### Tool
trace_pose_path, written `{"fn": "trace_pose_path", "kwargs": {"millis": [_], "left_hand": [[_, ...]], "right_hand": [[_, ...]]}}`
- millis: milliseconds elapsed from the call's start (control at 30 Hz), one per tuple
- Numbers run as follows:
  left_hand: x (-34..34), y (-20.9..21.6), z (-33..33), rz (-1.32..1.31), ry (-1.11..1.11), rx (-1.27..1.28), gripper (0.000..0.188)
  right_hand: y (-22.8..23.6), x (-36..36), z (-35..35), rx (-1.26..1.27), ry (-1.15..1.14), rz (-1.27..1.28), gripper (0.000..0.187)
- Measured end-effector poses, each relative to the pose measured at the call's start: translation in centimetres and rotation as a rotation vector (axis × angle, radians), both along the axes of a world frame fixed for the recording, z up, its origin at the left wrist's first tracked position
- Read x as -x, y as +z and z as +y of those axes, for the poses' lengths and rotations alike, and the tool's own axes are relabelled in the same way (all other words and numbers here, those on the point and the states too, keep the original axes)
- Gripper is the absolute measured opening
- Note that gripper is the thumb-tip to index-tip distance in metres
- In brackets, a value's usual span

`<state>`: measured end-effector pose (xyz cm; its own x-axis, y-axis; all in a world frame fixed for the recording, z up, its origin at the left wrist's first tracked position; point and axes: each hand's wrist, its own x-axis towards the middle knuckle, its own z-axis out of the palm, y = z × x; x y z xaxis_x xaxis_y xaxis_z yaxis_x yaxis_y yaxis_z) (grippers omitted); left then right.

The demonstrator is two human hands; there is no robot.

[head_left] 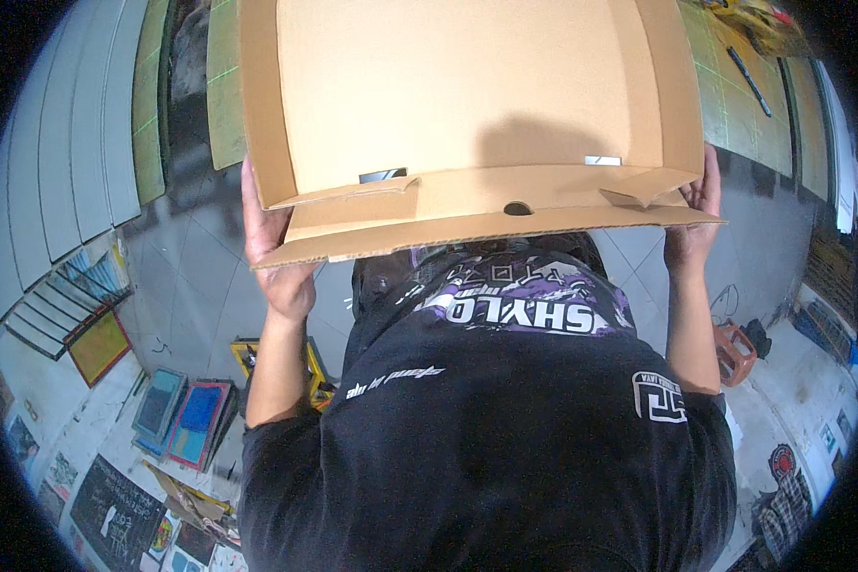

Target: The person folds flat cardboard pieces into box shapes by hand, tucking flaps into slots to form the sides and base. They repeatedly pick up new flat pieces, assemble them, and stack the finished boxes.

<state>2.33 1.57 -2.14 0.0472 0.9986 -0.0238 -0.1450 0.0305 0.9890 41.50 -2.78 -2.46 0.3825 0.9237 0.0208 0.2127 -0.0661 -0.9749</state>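
You have the cardboard box (458, 95) at 12 o'clock in your view, its open inside facing you and its far edge running out of sight. Your left hand (267, 229), near 10 o'clock, and your right hand (704, 195), between 2 and 3, grasp it by the outer side walls at the near corners; some fingertips are hidden behind the cardboard.

Expect it to be light for its breadth, since no contents show. The floor and side walls look fairly stiff, but the near flap (467, 229), at 12 o'clock just above your shirt, stands loose and should bend easily, as should the small corner tab (648, 186) near 2 o'clock. The dry board likely grips well against bare skin rather than slipping, though it can crease or tear, most of all around the slot (383, 175) near 11 o'clock and the round hole (517, 208) near 1. The side walls are your best hold: press evenly with both palms, and don't lift by the flap.
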Motion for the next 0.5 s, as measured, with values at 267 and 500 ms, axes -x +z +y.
{"fn": "trace_pose_path", "kwargs": {"millis": [267,500], "left_hand": [[-0.2,-2.3,0.3,0.123,0.342,-0.119,0.057],[-0.3,-1.5,2.5,0.289,0.468,-0.174,0.033]], "right_hand": [[0.3,1.2,1.5,-0.048,-0.193,-0.162,0.067],[-1.1,0.8,2.7,-0.032,-0.218,-0.209,0.067]]}}
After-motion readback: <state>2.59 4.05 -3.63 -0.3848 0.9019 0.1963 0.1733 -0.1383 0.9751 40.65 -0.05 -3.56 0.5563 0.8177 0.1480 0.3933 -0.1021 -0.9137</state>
